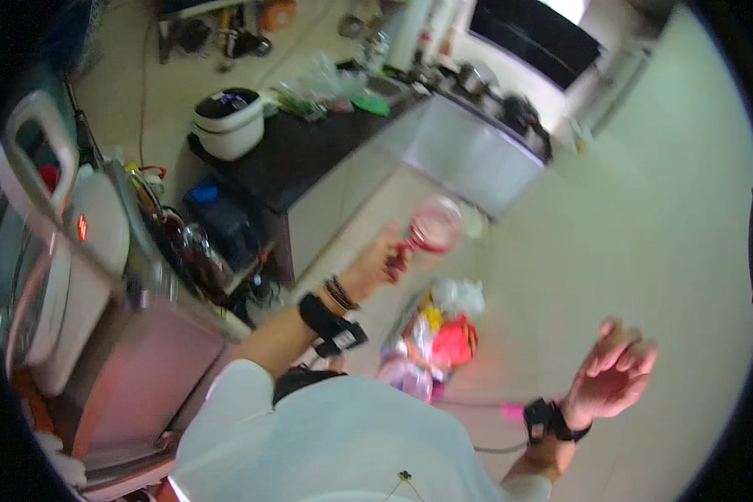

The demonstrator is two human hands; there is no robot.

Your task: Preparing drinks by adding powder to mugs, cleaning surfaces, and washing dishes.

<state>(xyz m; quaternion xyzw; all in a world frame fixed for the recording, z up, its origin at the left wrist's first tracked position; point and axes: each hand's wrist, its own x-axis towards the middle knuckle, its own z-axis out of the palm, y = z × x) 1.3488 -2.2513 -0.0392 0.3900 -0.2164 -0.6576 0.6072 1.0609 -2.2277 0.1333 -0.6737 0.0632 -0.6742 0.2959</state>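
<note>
My left hand [376,263] grips the red handle of a round, translucent pink dipper or cup [436,227], raised over the floor in front of the dark-topped counter. Motion blur hides its exact kind and anything inside it. To the right, my right hand [612,373] hangs in the air with its fingers loosely curled and nothing in it. Black straps with small devices circle both wrists. Below and between the hands, several bags [455,336], red, white and yellow, lie in a heap on the floor beside a pinkish translucent container [408,378].
A white rice cooker [229,122] stands on the dark countertop [332,144], with plastic bags and greens [314,94] behind it. Pots [477,75] sit by the far stove. On the left are a white appliance [94,251], a metal kettle [204,251] and a blue container [219,210].
</note>
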